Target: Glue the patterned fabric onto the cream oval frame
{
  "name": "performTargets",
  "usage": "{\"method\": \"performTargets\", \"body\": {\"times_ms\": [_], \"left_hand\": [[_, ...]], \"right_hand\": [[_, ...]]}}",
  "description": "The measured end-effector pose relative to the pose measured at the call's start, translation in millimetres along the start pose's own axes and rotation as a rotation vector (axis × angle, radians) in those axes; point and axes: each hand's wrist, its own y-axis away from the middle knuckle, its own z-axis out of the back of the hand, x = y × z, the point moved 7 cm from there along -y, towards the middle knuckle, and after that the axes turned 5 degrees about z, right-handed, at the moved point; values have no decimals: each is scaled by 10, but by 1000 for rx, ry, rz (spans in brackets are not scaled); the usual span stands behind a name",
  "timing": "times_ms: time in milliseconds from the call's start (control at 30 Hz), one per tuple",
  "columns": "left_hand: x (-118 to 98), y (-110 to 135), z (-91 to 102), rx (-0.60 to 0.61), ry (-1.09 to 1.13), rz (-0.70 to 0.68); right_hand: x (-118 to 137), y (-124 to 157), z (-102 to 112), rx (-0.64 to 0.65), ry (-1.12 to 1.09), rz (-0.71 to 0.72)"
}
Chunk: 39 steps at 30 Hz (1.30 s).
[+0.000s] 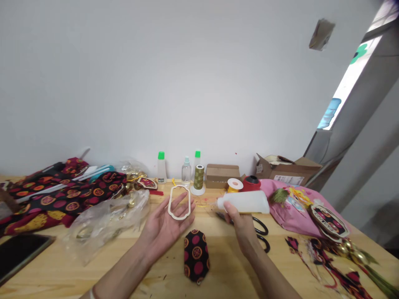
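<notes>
Left hand [165, 224] open, palm up, pale oval frame [179, 202] resting across fingertips; right hand [240, 220] clenched round white glue bottle [245, 202], bottle lying sideways, nozzle toward frame; dark patterned fabric piece [196, 255] on table [62, 274] between wrists; black scissors [260, 234] just beyond right wrist; clear plastic bag [106, 222] left of left hand.

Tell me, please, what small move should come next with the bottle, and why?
Probably bring the bottle tip onto the frame. The right hand holds the bottle sideways, tip pointing at the frame, which rests on the open left hand by its fingers; a gap separates tip and frame.
</notes>
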Motion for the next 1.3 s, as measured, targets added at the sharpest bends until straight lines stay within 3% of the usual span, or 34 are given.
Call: {"method": "performTargets", "body": {"times_ms": [233, 400, 533, 733, 933, 1133, 1300], "left_hand": [[200, -35, -34, -21, -138, 114], [269, -31, -22, -28, -173, 175], [284, -17, -39, 2, -132, 185], [315, 26, -106, 52, -123, 201], [394, 58, -159, 75, -228, 247], [390, 30, -74, 16, -231, 256], [395, 28, -115, -63, -249, 271]], "right_hand": [[-122, 20, -79, 146, -212, -117], [-142, -10, -49, 267, -216, -175], [-48, -85, 51, 205, -292, -112], [57, -130, 87, 90, -522, -132], [88, -132, 140, -24, -390, 10], [142, -96, 64, -37, -294, 108], [178, -25, -29, -51, -224, 120]]}}
